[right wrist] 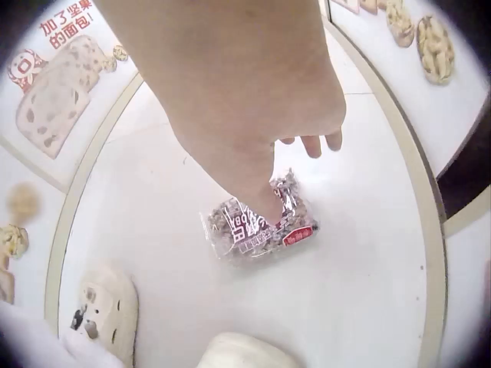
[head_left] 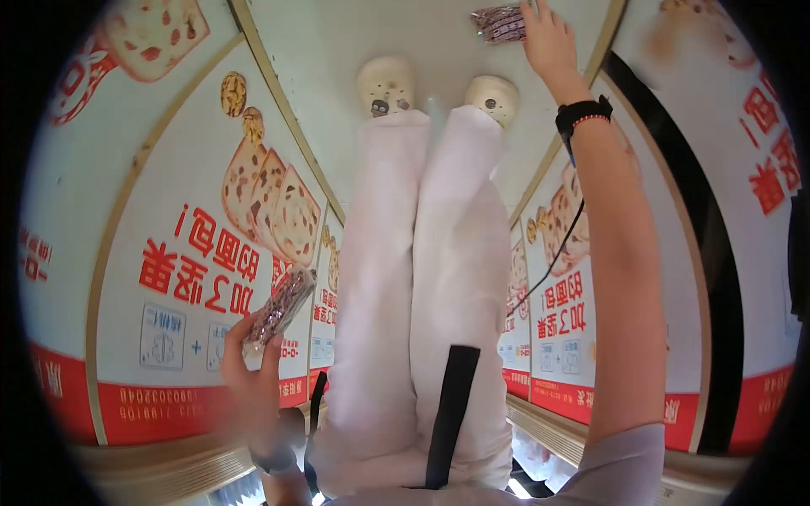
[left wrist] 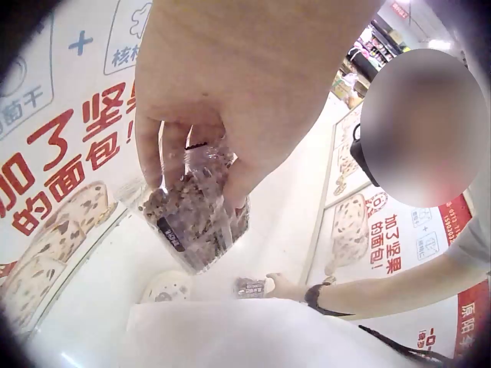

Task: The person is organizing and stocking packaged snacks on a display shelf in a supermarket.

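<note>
My left hand (head_left: 253, 392) holds a clear plastic packet (head_left: 280, 310) up beside the left panel, thumb on one side and fingers on the other. In the left wrist view the packet (left wrist: 192, 218) shows dark, crumbly-looking pieces and a small dark label. My right hand (head_left: 553, 51) reaches far forward and down to a second, similar packet (right wrist: 257, 238) at the white floor. Its wrapper has purple and white print and a red label. The right thumb (right wrist: 261, 199) lies over this packet, and several other fingers extend to its right.
White printed panels (head_left: 169, 253) with red lettering and bread pictures stand on both sides, edged with beige strips. Two cream clogs (head_left: 386, 84) stand on the white floor (right wrist: 360, 268). A black strap (head_left: 451, 413) hangs over the light trousers, and a dark cable (head_left: 561, 249) runs near the right arm.
</note>
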`<state>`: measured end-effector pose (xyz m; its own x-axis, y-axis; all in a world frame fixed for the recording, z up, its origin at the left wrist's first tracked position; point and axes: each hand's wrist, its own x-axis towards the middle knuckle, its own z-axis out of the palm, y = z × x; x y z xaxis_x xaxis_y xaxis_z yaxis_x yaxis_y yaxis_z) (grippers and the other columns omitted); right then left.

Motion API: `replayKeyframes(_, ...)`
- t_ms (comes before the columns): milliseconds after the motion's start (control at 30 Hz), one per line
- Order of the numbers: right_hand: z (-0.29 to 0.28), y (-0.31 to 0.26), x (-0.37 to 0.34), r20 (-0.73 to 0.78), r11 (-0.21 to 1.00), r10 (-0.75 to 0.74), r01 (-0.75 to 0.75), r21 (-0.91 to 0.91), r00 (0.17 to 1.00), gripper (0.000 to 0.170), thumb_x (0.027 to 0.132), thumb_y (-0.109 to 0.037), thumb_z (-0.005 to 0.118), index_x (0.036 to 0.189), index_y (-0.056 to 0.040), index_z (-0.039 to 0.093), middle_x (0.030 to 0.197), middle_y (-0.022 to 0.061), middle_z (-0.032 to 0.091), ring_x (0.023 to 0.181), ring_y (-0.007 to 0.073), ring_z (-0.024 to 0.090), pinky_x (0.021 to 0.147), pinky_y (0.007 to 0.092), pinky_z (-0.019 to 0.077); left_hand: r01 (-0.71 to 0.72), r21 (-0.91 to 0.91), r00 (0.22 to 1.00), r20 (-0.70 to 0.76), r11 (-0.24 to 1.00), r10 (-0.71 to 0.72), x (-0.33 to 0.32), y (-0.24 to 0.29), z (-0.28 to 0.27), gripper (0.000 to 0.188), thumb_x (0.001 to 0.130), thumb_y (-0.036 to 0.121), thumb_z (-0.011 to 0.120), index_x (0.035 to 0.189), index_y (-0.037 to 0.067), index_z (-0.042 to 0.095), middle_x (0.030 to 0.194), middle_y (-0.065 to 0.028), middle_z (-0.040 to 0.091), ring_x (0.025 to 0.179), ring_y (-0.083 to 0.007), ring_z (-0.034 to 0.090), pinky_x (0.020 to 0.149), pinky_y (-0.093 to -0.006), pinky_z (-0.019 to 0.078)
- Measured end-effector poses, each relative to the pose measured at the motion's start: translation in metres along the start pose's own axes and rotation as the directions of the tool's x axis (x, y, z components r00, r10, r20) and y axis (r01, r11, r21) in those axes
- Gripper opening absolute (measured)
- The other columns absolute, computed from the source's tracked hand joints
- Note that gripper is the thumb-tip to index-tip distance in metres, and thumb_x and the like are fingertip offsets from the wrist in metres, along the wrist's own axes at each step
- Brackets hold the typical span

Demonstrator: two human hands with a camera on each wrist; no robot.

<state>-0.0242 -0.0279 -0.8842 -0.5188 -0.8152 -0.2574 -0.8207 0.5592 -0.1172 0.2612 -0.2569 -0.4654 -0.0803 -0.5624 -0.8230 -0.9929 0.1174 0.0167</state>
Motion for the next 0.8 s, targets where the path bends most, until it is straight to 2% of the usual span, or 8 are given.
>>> replayKeyframes(133, 0.009, -0.025, 0.016, 0.275, 0.982, 0.19, -0.18, -0.06, 0.943, 0.063, 0.069, -0.006, 0.06, 0.127, -0.0046, 0.036, 0.127, 0.0122, 0.04, 0.118, 0.028, 0.039, 0.099, 0.0479, 0.0288, 0.038, 0.139, 0.999, 0.008, 0.99, -0.04, 0.013, -0.011, 0.003, 0.035, 0.075, -0.005, 0.059, 0.108, -0.002, 0.049, 0.102, -0.009, 0.052, 0.096, -0.0166, 0.051, 0.088, -0.0297, 0.039)
replayKeyframes(200, 0.013, -0.03, 0.014, 0.229, 0.96, 0.278, -0.261, -0.101, 0.933, 0.047, 0.068, -0.01, 0.06, 0.113, -0.0095, 0.048, 0.102, 0.0135, 0.05, 0.095, 0.0311, 0.049, 0.08, 0.0474, 0.0401, 0.078, 0.156, 0.997, -0.026, 0.985, -0.075, 0.012, -0.015, 0.005, 0.035, 0.074, -0.006, 0.059, 0.107, -0.002, 0.049, 0.101, -0.0087, 0.052, 0.095, -0.0164, 0.051, 0.087, -0.0297, 0.0392)
replayKeyframes(300, 0.015, -0.026, 0.006, 0.259, 0.951, 0.304, -0.279, -0.13, 0.917, 0.025, 0.065, -0.014, 0.065, 0.088, -0.0092, 0.058, 0.098, 0.0094, 0.051, 0.095, 0.0272, 0.048, 0.082, 0.0448, 0.0367, 0.078, 0.121, 0.997, 0.012, 0.99, -0.08, 0.016, -0.012, 0.007, 0.035, 0.074, -0.005, 0.06, 0.107, -0.001, 0.05, 0.102, -0.0085, 0.053, 0.095, -0.0163, 0.051, 0.086, -0.029, 0.0395)
replayKeyframes(433, 0.005, -0.013, -0.02, 0.456, 0.975, 0.203, -0.22, -0.015, 0.867, 0.04, 0.073, -0.027, 0.065, 0.105, -0.0073, 0.053, 0.096, 0.0138, 0.059, 0.089, 0.0321, 0.057, 0.074, 0.0397, 0.0461, -0.017, 0.121, 0.999, 0.052, 0.992, 0.011, 0.0, 0.001, -0.001, 0.034, 0.073, -0.004, 0.062, 0.105, -0.002, 0.051, 0.099, -0.0097, 0.055, 0.091, -0.0167, 0.054, 0.083, -0.029, 0.0416)
replayKeyframes(500, -0.005, -0.016, -0.033, 0.646, 0.675, 0.252, -0.609, 0.417, 0.721, 0.045, 0.07, -0.031, 0.068, 0.102, -0.0033, 0.053, 0.092, 0.0145, 0.062, 0.089, 0.0345, 0.058, 0.076, 0.0397, 0.0453, -0.062, 0.082, 0.997, 0.051, 0.995, 0.058, -0.014, 0.011, -0.01, 0.034, 0.073, -0.003, 0.062, 0.105, -0.002, 0.051, 0.098, -0.0099, 0.056, 0.09, -0.0169, 0.054, 0.082, -0.0292, 0.042)
replayKeyframes(567, -0.033, -0.025, -0.048, 0.612, 0.6, 0.327, -0.659, 0.454, 0.72, 0.048, 0.07, -0.033, 0.068, 0.102, -0.0012, 0.053, 0.094, 0.0167, 0.062, 0.089, 0.0341, 0.058, 0.076, 0.038, 0.0455, -0.1, -0.053, 0.994, 0.026, 0.994, 0.102, -0.033, 0.014, -0.022, 0.032, 0.074, 0.003, 0.065, 0.104, -0.002, 0.053, 0.096, -0.0143, 0.06, 0.091, -0.0217, 0.057, 0.082, -0.032, 0.043)
replayKeyframes(733, -0.128, -0.037, -0.077, 0.536, 0.356, 0.516, -0.736, 0.576, 0.668, 0.049, 0.071, -0.034, 0.068, 0.101, 0.0016, 0.052, 0.092, 0.02, 0.061, 0.087, 0.0291, 0.06, 0.076, 0.0347, 0.0458, -0.263, -0.036, 0.964, 0.031, 0.964, 0.264, -0.092, 0.029, -0.057, 0.034, 0.069, 0.0, 0.068, 0.1, 0.0, 0.055, 0.096, -0.0139, 0.061, 0.09, -0.0271, 0.059, 0.078, -0.0329, 0.0454)
replayKeyframes(800, -0.182, -0.042, -0.086, 0.53, 0.132, 0.53, -0.682, 0.719, 0.662, 0.046, 0.071, -0.027, 0.069, 0.101, 0.0022, 0.051, 0.092, 0.0186, 0.061, 0.086, 0.0244, 0.06, 0.076, 0.0328, 0.0459, -0.395, -0.059, 0.918, 0.029, 0.917, 0.397, -0.118, 0.037, -0.077, 0.032, 0.065, -0.002, 0.068, 0.095, 0.003, 0.057, 0.098, -0.0098, 0.061, 0.097, -0.0262, 0.057, 0.086, -0.0375, 0.0419)
